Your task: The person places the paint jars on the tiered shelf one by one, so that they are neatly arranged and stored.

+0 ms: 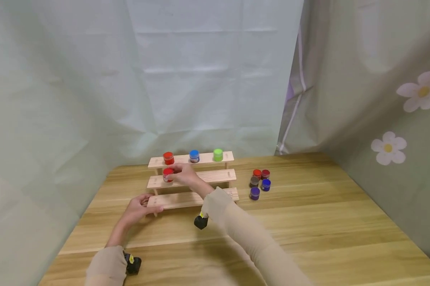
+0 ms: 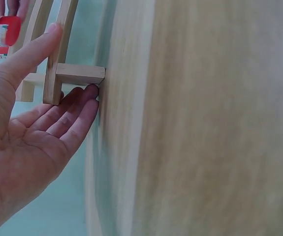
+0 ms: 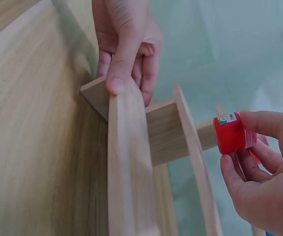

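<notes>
A three-tier wooden display rack (image 1: 197,177) stands on the table. My left hand (image 1: 138,207) grips the left end of its lowest plank, thumb on top and fingers by the leg, as the left wrist view (image 2: 47,128) shows. My right hand (image 1: 188,176) pinches a small red paint jar (image 1: 167,174) over the left end of the middle plank; whether the jar touches the wood cannot be told. In the right wrist view that jar (image 3: 230,133) sits between thumb and fingertips. On the top plank stand an orange-red jar (image 1: 168,158), a blue jar (image 1: 194,156) and a green jar (image 1: 217,155).
Right of the rack, several jars stand grouped on the wooden table (image 1: 308,222): orange-red (image 1: 256,173), dark red (image 1: 265,174), dark brown (image 1: 254,182), blue (image 1: 266,184) and purple (image 1: 254,193). A pale curtain (image 1: 208,79) hangs behind the table.
</notes>
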### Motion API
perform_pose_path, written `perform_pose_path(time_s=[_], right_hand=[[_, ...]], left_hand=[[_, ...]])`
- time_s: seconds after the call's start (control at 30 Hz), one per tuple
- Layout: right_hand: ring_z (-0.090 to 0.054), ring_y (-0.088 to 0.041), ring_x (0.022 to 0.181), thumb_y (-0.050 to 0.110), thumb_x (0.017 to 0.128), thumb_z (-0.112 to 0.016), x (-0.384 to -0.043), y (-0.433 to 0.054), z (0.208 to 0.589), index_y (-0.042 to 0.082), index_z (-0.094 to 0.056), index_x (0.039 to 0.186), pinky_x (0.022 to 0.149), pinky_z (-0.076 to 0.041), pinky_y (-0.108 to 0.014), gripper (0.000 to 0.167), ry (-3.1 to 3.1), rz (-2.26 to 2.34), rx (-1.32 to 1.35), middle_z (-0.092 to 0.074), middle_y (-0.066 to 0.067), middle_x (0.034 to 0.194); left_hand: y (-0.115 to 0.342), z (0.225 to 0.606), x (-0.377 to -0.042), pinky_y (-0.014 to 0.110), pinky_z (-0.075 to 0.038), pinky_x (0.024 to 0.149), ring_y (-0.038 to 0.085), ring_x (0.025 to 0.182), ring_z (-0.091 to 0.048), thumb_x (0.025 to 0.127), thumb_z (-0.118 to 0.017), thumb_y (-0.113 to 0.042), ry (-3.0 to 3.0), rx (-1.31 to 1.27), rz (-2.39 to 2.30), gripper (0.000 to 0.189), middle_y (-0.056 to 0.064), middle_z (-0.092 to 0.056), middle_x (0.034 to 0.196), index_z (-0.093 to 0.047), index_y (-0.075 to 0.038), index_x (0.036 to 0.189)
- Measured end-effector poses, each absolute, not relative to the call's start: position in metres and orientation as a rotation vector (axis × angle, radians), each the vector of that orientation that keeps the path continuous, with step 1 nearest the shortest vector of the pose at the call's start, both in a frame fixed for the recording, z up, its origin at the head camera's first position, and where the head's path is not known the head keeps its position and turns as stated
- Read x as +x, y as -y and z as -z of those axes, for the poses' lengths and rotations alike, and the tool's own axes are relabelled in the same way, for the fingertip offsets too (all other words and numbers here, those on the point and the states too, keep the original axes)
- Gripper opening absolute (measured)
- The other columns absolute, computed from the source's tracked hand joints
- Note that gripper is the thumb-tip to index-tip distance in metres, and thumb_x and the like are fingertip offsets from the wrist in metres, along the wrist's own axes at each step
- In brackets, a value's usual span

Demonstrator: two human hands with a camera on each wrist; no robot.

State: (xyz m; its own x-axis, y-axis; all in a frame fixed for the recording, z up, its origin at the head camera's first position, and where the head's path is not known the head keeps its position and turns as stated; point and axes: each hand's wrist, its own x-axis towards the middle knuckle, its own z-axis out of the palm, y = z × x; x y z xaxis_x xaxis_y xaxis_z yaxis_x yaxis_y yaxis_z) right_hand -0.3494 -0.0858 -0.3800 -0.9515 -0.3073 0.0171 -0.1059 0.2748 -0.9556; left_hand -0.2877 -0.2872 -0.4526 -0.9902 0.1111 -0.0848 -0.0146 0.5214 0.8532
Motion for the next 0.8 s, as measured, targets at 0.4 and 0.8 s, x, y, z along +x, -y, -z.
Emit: perform_pose_path(time_s=[0.4, 0.8], right_hand=[[-0.060, -0.013, 0.101, 0.012, 0.087, -0.073, -0.350, 0.090, 0.395, 0.003, -0.063, 0.128, 0.083, -0.052, -0.021, 0.043, -2.418, 1.730, -0.439, -0.068, -0.010, 0.122], [-0.059, -0.021, 0.118, 0.018, 0.089, -0.071, -0.345, 0.077, 0.393, 0.009, -0.061, 0.131, 0.095, -0.052, -0.030, 0.045, -2.333, 1.792, -0.414, -0.064, -0.007, 0.131]], left_hand=[[0.288, 0.454, -0.288, 0.046, -0.047, 0.103, 0.040, 0.127, -0.052, 0.083, -0.077, -0.029, -2.625, 0.092, -1.489, 0.079, 0.032, -0.048, 0.140, -0.039, 0.012, 0.140], [0.286, 0.453, -0.287, 0.045, -0.047, 0.103, 0.039, 0.128, -0.051, 0.083, -0.077, -0.029, -2.626, 0.065, -1.483, 0.079, 0.032, -0.048, 0.141, -0.039, 0.011, 0.140]])
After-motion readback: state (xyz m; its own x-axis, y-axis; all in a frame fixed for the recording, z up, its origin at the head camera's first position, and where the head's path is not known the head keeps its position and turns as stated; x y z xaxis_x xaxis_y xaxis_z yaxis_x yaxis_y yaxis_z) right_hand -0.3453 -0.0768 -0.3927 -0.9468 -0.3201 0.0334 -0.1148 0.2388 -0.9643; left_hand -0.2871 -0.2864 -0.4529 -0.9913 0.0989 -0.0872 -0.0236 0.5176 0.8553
